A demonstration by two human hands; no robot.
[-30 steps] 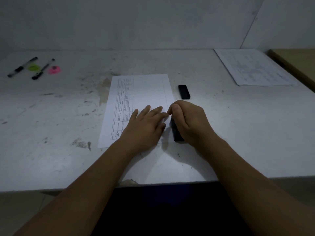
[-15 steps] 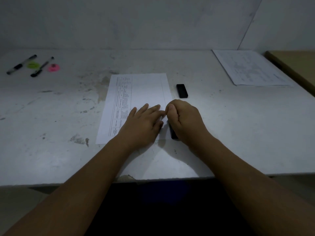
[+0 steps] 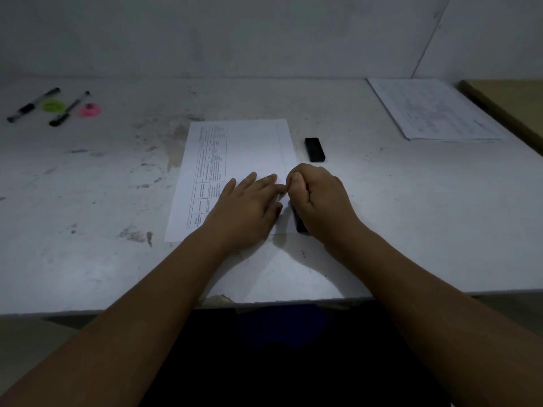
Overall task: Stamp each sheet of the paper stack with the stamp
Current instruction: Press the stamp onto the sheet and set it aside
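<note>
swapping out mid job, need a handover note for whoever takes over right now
Left hand: flat on the sheet, holding it down.
Right hand: grips the stamp, low at the sheet's near right edge.
Black block lies right of the sheet; paper stack at far right.
Done: no stamp mark visible on this sheet.
Left: stamp it, then the rest.

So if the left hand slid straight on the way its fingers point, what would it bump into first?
Most likely the right hand, gripping the stamp. The left hand lies flat on the sheet, fingers aimed at that fist; the gap looks tiny, though depth is unclear.
</note>
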